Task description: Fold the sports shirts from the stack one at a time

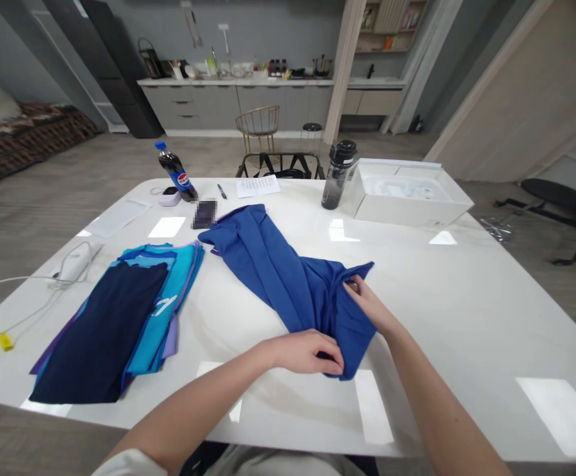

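A royal-blue garment [278, 271] lies bunched and twisted across the middle of the white table, its exact kind hidden by the folds. My left hand [310, 350] has its fingers curled on the near edge of the cloth. At the garment's right end, my right hand [364, 301] grips the fabric, with some fingertips hidden in the folds. To the left rests a stack of folded clothes, with a dark navy piece [104, 324] on top and a turquoise one [181, 284] with white lettering beneath.
On the white table [466, 317] stand a cola bottle [178, 173], a dark drinking bottle [338, 175] and an open white box [407, 192]. Papers [258, 186], a pen [222, 192] and a white power strip [74, 261] with cables lie around.
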A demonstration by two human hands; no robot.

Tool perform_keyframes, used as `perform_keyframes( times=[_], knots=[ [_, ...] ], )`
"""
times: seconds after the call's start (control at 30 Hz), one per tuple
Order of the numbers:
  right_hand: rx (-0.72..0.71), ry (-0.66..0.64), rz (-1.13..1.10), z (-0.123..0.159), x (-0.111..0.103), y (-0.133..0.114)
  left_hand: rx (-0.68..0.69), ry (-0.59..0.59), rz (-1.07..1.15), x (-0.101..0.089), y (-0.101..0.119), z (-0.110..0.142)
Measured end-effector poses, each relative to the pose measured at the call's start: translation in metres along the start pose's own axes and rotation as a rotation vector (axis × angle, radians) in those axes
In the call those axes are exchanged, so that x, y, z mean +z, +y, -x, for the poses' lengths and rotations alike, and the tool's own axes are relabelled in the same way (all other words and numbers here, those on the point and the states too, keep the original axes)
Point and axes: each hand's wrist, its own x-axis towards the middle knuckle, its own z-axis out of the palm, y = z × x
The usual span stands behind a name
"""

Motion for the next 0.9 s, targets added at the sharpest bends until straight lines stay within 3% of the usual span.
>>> perform_keyframes(
  times=[0.07, 0.13, 0.17, 0.23, 0.33, 0.37, 0.43, 0.53, 0.6, 0.67, 0.8, 0.9],
  knots=[
    [0.057, -0.228, 0.036, 0.026, -0.015, 0.007, -0.131, 0.156, -0.153, -0.016, -0.006, 0.007],
    [0.091, -0.402, 0.125, 0.044, -0.030, 0.011, -0.348, 0.479, -0.437, -0.045, -0.017, 0.008],
    [0.087, -0.409, 0.191, 0.047, -0.036, 0.012, -0.472, 0.632, -0.588, -0.061, -0.024, 0.006],
    [0.030, -0.232, 0.338, 0.044, -0.040, 0.011, -0.709, 0.814, -0.797, -0.088, -0.045, -0.002],
    [-0.167, 0.144, 0.526, 0.020, -0.024, 0.008, -0.888, 0.804, -0.867, -0.110, -0.076, -0.018],
    [-0.235, 0.175, 0.582, 0.011, -0.016, 0.007, -0.878, 0.765, -0.868, -0.113, -0.084, -0.022],
    [-0.312, 0.090, 0.687, 0.002, 0.001, 0.006, -0.789, 0.670, -0.865, -0.115, -0.094, -0.029],
    [-0.254, -0.129, 0.778, 0.008, 0.018, 0.003, -0.591, 0.506, -0.800, -0.112, -0.096, -0.036],
    [-0.205, -0.281, 0.787, 0.021, 0.024, -0.002, -0.494, 0.462, -0.747, -0.109, -0.092, -0.045],
    [-0.190, -0.408, 0.778, 0.032, 0.029, -0.010, -0.457, 0.572, -0.692, -0.106, -0.090, -0.062],
    [-0.168, -0.557, 0.711, 0.037, 0.036, -0.030, -0.380, 1.050, -0.368, -0.110, -0.093, -0.106],
    [-0.141, -0.525, 0.644, 0.022, 0.034, -0.035, -0.350, 1.169, -0.150, -0.120, -0.100, -0.127]
  ],
)
